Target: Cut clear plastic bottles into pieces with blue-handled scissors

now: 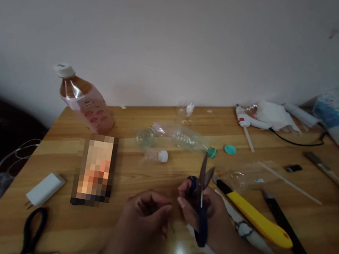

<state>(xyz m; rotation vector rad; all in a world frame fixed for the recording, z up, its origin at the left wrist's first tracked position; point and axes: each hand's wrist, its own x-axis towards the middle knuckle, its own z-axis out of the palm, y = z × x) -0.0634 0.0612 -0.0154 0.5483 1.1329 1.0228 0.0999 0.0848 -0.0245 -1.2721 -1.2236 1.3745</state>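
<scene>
My right hand [206, 216] grips blue-handled scissors [201, 192] with the blades pointing up and slightly apart, just above the wooden table [161, 177]. My left hand [142, 217] is curled into a loose fist right beside it; what it holds, if anything, is hidden. Behind the hands lie clear plastic bottle pieces [183, 138], a small clear bottle with a white cap [156, 155] and a loose green cap [230, 149].
A tilted pink drink bottle [85, 103] is at the back left. A yellow-handled cutter [254, 218], a black knife [288, 231], a glue gun [247, 120], a white charger [45, 189], black pliers [32, 232] and a phone [94, 171] lie around. Bags sit far right.
</scene>
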